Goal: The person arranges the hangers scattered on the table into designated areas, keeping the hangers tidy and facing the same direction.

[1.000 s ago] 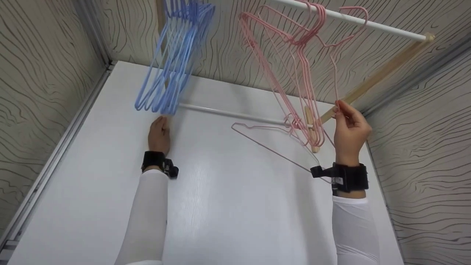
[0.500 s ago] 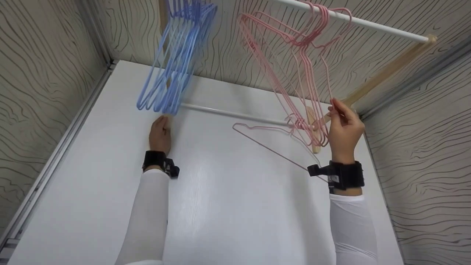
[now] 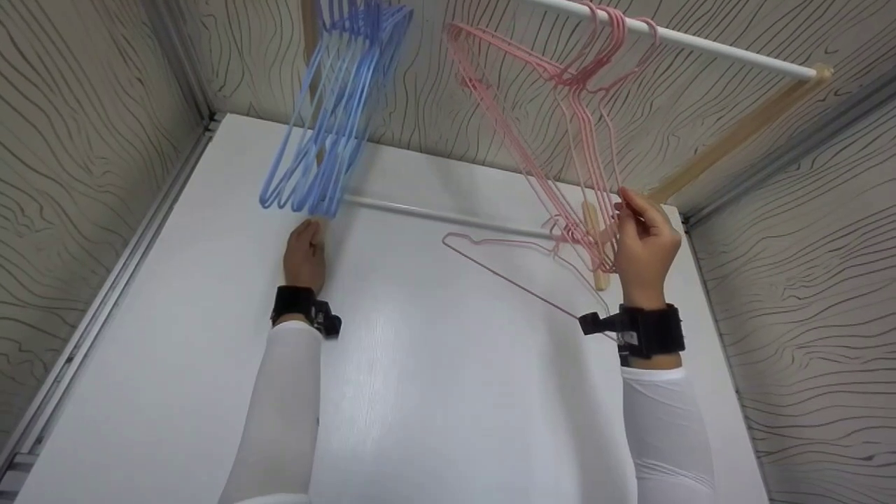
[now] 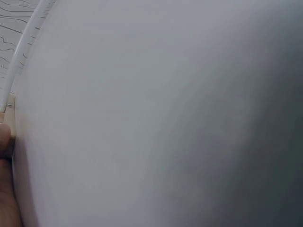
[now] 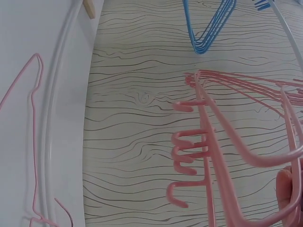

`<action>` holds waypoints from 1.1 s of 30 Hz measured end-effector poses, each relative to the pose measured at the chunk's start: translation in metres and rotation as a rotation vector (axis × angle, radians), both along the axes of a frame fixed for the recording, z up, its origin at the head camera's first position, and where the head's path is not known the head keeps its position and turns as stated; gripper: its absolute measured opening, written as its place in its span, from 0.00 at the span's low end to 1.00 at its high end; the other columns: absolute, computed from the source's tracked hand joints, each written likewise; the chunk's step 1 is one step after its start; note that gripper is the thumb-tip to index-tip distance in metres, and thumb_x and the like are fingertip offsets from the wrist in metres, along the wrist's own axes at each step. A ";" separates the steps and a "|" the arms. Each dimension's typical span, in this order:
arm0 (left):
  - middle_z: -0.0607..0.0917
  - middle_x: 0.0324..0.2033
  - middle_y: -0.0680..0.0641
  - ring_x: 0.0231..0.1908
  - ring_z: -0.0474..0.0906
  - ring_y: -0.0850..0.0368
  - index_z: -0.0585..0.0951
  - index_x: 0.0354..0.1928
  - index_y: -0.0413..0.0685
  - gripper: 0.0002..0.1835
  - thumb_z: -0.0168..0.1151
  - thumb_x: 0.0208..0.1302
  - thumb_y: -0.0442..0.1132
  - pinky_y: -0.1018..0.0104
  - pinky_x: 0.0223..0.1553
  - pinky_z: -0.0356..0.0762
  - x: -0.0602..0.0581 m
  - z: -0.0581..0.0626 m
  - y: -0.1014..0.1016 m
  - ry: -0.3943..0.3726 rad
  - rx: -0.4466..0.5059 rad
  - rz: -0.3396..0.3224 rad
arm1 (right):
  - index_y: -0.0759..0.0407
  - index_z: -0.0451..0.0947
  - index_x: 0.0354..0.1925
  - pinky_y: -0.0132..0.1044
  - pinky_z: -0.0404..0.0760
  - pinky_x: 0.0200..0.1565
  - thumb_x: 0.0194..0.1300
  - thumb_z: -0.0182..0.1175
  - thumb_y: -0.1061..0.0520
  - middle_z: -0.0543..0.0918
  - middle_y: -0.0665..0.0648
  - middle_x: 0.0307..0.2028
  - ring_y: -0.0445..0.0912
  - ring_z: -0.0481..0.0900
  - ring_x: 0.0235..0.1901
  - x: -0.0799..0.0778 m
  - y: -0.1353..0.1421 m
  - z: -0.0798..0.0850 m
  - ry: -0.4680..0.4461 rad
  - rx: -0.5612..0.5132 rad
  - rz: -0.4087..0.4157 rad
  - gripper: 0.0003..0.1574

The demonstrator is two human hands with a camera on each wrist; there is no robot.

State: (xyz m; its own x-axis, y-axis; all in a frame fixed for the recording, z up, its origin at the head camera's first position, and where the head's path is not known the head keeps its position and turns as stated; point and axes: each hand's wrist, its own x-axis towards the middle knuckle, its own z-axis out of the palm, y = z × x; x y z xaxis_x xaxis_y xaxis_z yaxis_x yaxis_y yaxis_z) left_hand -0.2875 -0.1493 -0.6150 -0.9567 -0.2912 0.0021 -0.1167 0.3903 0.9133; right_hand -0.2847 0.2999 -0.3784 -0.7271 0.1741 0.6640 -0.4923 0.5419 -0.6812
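Observation:
In the head view my right hand (image 3: 647, 245) pinches the lower side of a pink wire hanger (image 3: 610, 136), whose hook sits over the upper white rod (image 3: 728, 52). Close to its left, several other pink hangers (image 3: 511, 140) hang bunched on the same rod. The right wrist view shows these pink hangers (image 5: 215, 146) close up, with fingers (image 5: 284, 187) at the right edge. My left hand (image 3: 305, 259) grips a wooden end piece of the rack (image 3: 319, 225), seen also as a wooden strip (image 4: 10, 120) in the left wrist view, below several blue hangers (image 3: 318, 140).
One more pink hanger (image 3: 518, 287) lies on the white surface (image 3: 420, 392), near the rack's lower white rod (image 3: 434, 218). A wooden side bar (image 3: 742, 133) slopes on the right. Wood-grain patterned panels (image 3: 805, 280) enclose the space.
My right hand has moved left, sliding the pinched pink hanger along the rod until it hangs closer to the other pink ones. My left hand has stayed in place.

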 end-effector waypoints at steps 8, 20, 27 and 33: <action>0.61 0.74 0.34 0.76 0.54 0.40 0.64 0.74 0.33 0.24 0.45 0.79 0.31 0.53 0.76 0.51 0.001 0.002 0.001 -0.004 -0.001 -0.001 | 0.78 0.82 0.49 0.23 0.81 0.42 0.67 0.53 0.79 0.84 0.75 0.45 0.41 0.84 0.42 0.012 -0.017 0.014 0.014 -0.005 0.044 0.15; 0.61 0.75 0.35 0.75 0.55 0.41 0.65 0.73 0.32 0.24 0.46 0.78 0.29 0.53 0.74 0.57 -0.001 -0.003 -0.002 0.005 -0.008 -0.016 | 0.76 0.82 0.51 0.20 0.78 0.33 0.67 0.50 0.78 0.85 0.72 0.46 0.42 0.80 0.38 0.019 -0.019 0.014 -0.034 -0.074 0.087 0.19; 0.61 0.75 0.36 0.76 0.54 0.42 0.65 0.73 0.33 0.24 0.46 0.78 0.30 0.54 0.75 0.55 -0.002 -0.002 -0.001 -0.016 -0.007 -0.010 | 0.71 0.84 0.52 0.20 0.74 0.29 0.68 0.54 0.74 0.85 0.70 0.46 0.40 0.78 0.35 0.007 -0.001 -0.009 -0.016 -0.039 0.060 0.18; 0.61 0.75 0.36 0.76 0.54 0.42 0.65 0.74 0.35 0.24 0.46 0.79 0.30 0.54 0.76 0.53 -0.001 0.000 0.000 -0.021 -0.011 -0.001 | 0.67 0.86 0.50 0.23 0.78 0.34 0.68 0.55 0.72 0.87 0.62 0.44 0.42 0.80 0.38 0.006 0.006 -0.017 0.021 -0.013 0.065 0.18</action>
State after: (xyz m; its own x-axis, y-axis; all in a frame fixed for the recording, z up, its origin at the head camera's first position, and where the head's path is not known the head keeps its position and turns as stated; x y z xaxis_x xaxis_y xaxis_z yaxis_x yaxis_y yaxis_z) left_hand -0.2884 -0.1495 -0.6149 -0.9570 -0.2899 -0.0145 -0.1351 0.4008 0.9061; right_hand -0.2786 0.3062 -0.3952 -0.7233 0.1358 0.6771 -0.5401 0.4996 -0.6772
